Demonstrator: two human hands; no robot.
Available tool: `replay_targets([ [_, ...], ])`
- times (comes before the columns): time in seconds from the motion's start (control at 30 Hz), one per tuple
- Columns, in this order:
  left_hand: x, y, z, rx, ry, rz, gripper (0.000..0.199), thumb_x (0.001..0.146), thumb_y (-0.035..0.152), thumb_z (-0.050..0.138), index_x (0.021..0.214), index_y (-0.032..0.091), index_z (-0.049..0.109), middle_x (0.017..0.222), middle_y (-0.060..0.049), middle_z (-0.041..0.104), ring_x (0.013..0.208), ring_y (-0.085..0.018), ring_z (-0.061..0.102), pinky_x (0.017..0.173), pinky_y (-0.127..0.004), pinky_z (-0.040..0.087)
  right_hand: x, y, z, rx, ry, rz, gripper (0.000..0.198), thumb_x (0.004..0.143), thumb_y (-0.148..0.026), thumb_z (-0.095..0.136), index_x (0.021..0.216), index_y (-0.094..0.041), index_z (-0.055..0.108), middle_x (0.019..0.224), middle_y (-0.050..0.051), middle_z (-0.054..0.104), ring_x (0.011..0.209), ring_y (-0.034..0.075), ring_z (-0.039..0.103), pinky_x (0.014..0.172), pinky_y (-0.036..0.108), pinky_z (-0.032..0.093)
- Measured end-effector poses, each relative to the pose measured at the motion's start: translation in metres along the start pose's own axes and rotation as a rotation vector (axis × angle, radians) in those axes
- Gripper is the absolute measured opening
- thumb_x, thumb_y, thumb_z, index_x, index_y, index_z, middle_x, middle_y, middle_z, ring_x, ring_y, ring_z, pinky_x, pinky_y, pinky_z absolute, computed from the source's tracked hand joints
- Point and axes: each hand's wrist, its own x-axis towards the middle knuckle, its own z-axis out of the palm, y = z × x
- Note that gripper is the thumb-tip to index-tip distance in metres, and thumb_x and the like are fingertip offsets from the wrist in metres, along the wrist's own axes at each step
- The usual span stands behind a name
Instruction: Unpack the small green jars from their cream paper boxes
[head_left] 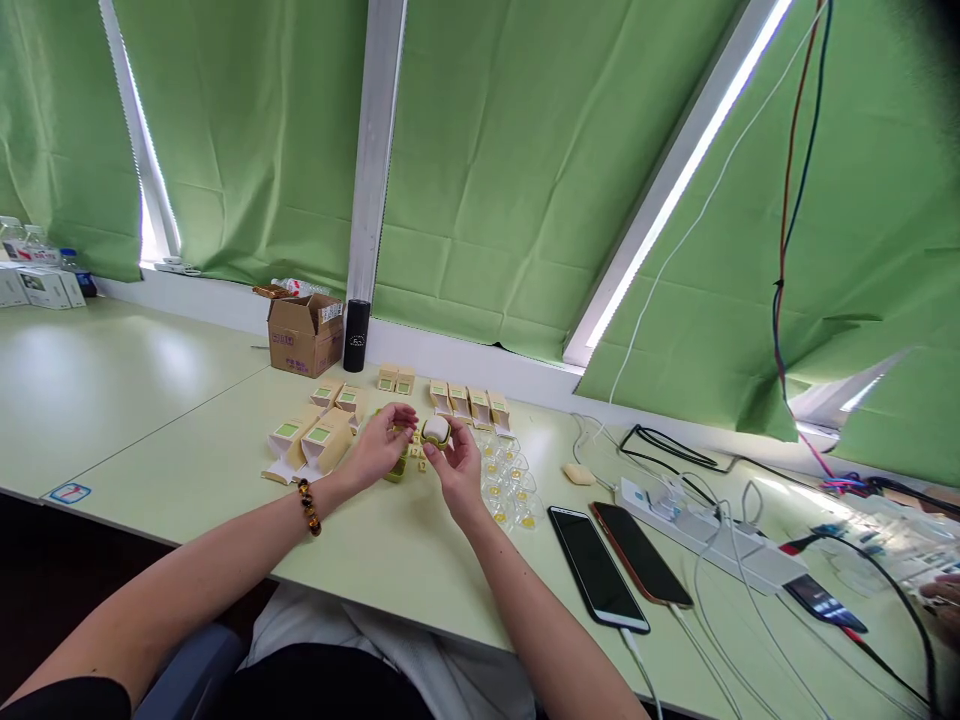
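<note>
My right hand [459, 472] grips a small round white piece with an olive-green rim [436, 431] between thumb and fingers, raised over the table. To its left, my left hand [384, 445] has its fingers slightly curled and apart, with nothing visible in them. Partly hidden behind the left hand is a green tray or block [397, 470]. A few tiny yellow pieces [421, 466] lie between the hands. Just right of the right hand stand several clear plastic cups with yellow bits inside [517, 494].
Small cream boxes with green labels [327, 442] stand open on the left; more boxes [480, 406] stand behind. Farther back are a cardboard carton [304, 340] and a black tumbler [356, 337]. Phones [598, 565], a power strip [712, 540] and loose cables occupy the right. Another person's hand shows at the right edge.
</note>
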Motion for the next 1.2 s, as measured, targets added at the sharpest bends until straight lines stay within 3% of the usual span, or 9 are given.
replay_targets([
  [0.13, -0.006, 0.016, -0.004, 0.203, -0.042, 0.26, 0.044, 0.086, 0.012, 0.07, 0.128, 0.025, 0.068, 0.135, -0.012, 0.063, 0.122, -0.025, 0.061, 0.105, -0.037, 0.052, 0.002, 0.002, -0.003, 0.046, -0.04, 0.061, 0.052, 0.075, -0.045, 0.086, 0.116, -0.026, 0.061, 0.114, 0.007, 0.069, 0.108, 0.026, 0.067, 0.095, 0.042, 0.059],
  [0.3, -0.01, 0.016, -0.005, 0.423, -0.259, 0.46, 0.053, 0.087, 0.006, 0.061, 0.136, 0.026, 0.066, 0.139, -0.014, 0.059, 0.138, -0.03, 0.051, 0.121, -0.05, 0.04, 0.002, 0.006, -0.003, 0.051, -0.045, 0.04, 0.05, 0.075, -0.047, 0.087, 0.114, -0.026, 0.063, 0.108, 0.005, 0.069, 0.1, 0.023, 0.067, 0.09, 0.038, 0.06],
  [0.43, -0.009, 0.007, -0.005, 0.435, -0.273, 0.457, 0.049, 0.086, 0.007, 0.063, 0.131, 0.025, 0.067, 0.135, -0.014, 0.062, 0.133, -0.03, 0.055, 0.116, -0.049, 0.044, 0.001, 0.008, -0.001, 0.059, -0.067, 0.029, 0.044, 0.08, -0.05, 0.084, 0.111, -0.025, 0.066, 0.104, 0.004, 0.069, 0.097, 0.022, 0.067, 0.089, 0.038, 0.059],
  [0.6, -0.01, 0.004, -0.003, 0.362, -0.124, 0.371, 0.034, 0.083, 0.013, 0.073, 0.116, 0.023, 0.07, 0.119, -0.012, 0.07, 0.116, -0.029, 0.063, 0.109, -0.046, 0.048, 0.0, 0.008, 0.002, 0.05, -0.046, 0.017, 0.042, 0.08, -0.051, 0.084, 0.108, -0.024, 0.068, 0.102, 0.006, 0.07, 0.096, 0.023, 0.067, 0.088, 0.038, 0.058],
  [0.83, -0.014, 0.004, 0.0, 0.28, -0.099, 0.328, 0.031, 0.08, 0.022, 0.082, 0.11, 0.025, 0.073, 0.123, -0.014, 0.069, 0.124, -0.032, 0.06, 0.116, -0.047, 0.043, 0.004, 0.012, 0.002, 0.054, -0.008, 0.065, 0.05, 0.076, -0.06, 0.084, 0.107, -0.024, 0.067, 0.102, 0.006, 0.072, 0.094, 0.023, 0.069, 0.084, 0.038, 0.06],
  [1.03, -0.016, 0.003, -0.001, 0.345, 0.015, 0.339, 0.029, 0.085, 0.027, 0.079, 0.112, 0.024, 0.07, 0.122, -0.015, 0.067, 0.124, -0.034, 0.055, 0.117, -0.05, 0.039, -0.003, 0.007, 0.003, 0.002, 0.076, -0.036, 0.073, 0.079, -0.044, 0.086, 0.141, -0.032, 0.049, 0.132, 0.008, 0.059, 0.094, 0.017, 0.069, 0.085, 0.036, 0.062],
  [1.2, -0.013, 0.005, -0.004, 0.516, 0.006, 0.446, 0.023, 0.088, 0.028, 0.075, 0.11, 0.024, 0.07, 0.118, -0.015, 0.067, 0.119, -0.035, 0.055, 0.112, -0.051, 0.041, -0.007, 0.001, 0.001, -0.205, 0.046, -0.174, 0.052, 0.092, -0.038, 0.074, 0.14, -0.033, 0.054, 0.143, 0.01, 0.053, 0.096, 0.019, 0.069, 0.09, 0.04, 0.062],
])
